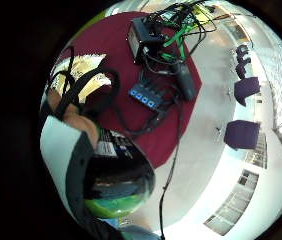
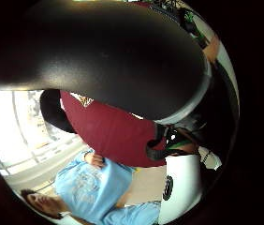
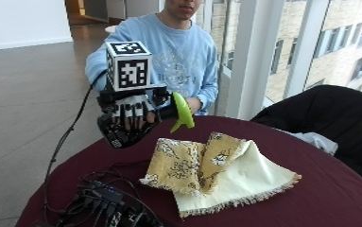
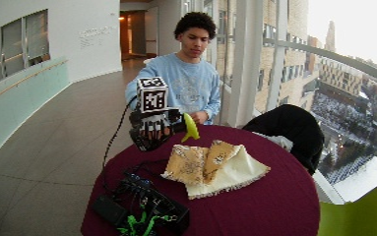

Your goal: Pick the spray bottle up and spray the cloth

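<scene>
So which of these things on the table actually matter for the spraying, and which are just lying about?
Part of the job:
- dark spray bottle with green trigger, held in the gloved right hand
- yellow patterned fringed cloth

Just lying about:
- black boxes and tangled cables
- black jacket

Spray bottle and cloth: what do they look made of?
Spray bottle: likely glossy dark plastic, given the sheen, with a smooth lime-green trigger, gripped by the gloved right hand. Cloth: woven fabric, matte, yellow floral print over cream, fringed edges, soft folds.

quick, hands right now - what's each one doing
Right hand: gloved, fingers curled round the spray bottle, held up above the table.
Bare hand: behind the bottle near the table's far edge; cannot tell if it holds anything.
</scene>
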